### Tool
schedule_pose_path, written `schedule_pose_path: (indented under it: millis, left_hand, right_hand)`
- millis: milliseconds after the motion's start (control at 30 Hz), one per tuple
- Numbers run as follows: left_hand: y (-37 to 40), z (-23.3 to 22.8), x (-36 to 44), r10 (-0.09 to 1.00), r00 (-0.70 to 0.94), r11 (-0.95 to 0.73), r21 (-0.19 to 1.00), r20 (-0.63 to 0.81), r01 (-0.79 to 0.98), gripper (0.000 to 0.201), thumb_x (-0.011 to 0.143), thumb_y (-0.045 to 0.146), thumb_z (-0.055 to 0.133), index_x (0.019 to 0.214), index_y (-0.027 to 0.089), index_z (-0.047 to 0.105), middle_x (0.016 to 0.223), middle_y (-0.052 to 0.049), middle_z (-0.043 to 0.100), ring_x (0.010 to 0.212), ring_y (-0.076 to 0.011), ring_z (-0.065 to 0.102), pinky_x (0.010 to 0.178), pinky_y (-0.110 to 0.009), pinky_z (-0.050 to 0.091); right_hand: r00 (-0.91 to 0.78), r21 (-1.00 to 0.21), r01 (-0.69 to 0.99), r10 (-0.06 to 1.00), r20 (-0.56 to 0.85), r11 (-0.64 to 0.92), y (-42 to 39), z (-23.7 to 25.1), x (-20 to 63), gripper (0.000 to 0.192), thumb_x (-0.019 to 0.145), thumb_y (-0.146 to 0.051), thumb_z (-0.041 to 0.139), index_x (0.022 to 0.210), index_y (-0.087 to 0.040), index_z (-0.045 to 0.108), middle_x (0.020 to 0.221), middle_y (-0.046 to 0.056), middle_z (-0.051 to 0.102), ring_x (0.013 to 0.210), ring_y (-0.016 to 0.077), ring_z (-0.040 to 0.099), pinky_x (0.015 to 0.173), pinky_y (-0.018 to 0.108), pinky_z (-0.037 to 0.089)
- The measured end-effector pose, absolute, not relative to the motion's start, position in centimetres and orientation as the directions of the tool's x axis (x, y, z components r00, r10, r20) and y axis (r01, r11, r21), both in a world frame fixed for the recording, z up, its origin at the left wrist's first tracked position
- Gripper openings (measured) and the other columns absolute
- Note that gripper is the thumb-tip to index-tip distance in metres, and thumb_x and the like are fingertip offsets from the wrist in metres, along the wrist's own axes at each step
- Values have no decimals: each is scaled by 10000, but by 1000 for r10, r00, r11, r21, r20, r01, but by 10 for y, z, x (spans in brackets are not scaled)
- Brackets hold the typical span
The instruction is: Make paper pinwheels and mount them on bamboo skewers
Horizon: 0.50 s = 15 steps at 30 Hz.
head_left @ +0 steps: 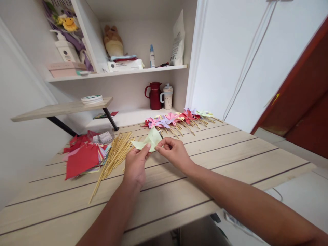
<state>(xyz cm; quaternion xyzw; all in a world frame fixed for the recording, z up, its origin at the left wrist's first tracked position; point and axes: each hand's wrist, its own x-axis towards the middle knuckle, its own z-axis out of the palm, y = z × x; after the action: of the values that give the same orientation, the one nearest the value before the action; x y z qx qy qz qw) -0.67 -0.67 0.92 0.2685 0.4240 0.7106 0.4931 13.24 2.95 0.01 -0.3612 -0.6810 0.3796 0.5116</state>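
Observation:
A pale green paper pinwheel [151, 137], partly folded, is held up between both hands above the table. My left hand [136, 163] pinches its lower left part, thumb on top. With thumb and index finger closed, my right hand [174, 152] grips the pinwheel's lower right edge. The fingers hide part of the paper. Left of my left hand lies a loose bundle of thin wooden sticks [114, 155]. Beyond the hands, several finished paper pinwheels [172, 119] on sticks lie in a row.
Red and coloured paper sheets [82, 160] lie at the left, beside a clear box [103, 137] with white pieces. A small raised shelf [64, 108] carries a roll of tape [91, 99]. A red jug [155, 96] and a cup [167, 97] stand at the back.

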Motion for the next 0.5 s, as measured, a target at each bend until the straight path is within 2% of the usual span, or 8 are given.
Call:
schedule_pose_path:
  millis: [100, 167, 333, 500]
  left_hand:
    - [-6, 10, -11, 918, -389, -149, 837, -81, -527, 186, 677, 96, 853, 818, 100, 731, 818, -60, 761, 686, -104, 670, 638, -187, 544]
    - [-4, 10, -14, 917, -386, -145, 817, -101, -558, 149, 727, 56, 806, 848, 93, 728, 853, -78, 768, 700, -114, 685, 645, -195, 563]
    - [-2, 13, -23, 937, -315, -95, 760, -149, -643, 140, 828, 25, 706, 953, 87, 714, 936, -108, 780, 760, -143, 717, 713, -249, 617]
    - [-5, 20, -25, 954, -241, -44, 715, -176, -698, 136, 849, 34, 689, 968, 97, 709, 976, -116, 783, 800, -155, 733, 732, -250, 626]
  right_hand:
    - [-280, -820, 55, 797, 535, 570, 26, 1, 135, 68, 783, -251, 677, 775, -186, 695, 589, -61, 404, 564, 108, 388, 555, 251, 303]
    - [-259, -786, 11, 761, 594, 618, 24, 4, 139, 75, 807, -241, 653, 827, -191, 706, 646, -39, 462, 609, 120, 431, 580, 257, 331]
    - [-36, -845, -61, 845, 534, 531, 33, 10, 154, 145, 869, -296, 625, 988, -222, 663, 674, -52, 456, 582, 115, 411, 569, 262, 343]
    - [-28, -862, 5, 861, 507, 507, 47, 11, 166, 207, 793, -312, 720, 969, -219, 667, 707, -50, 464, 607, 113, 440, 572, 262, 374]
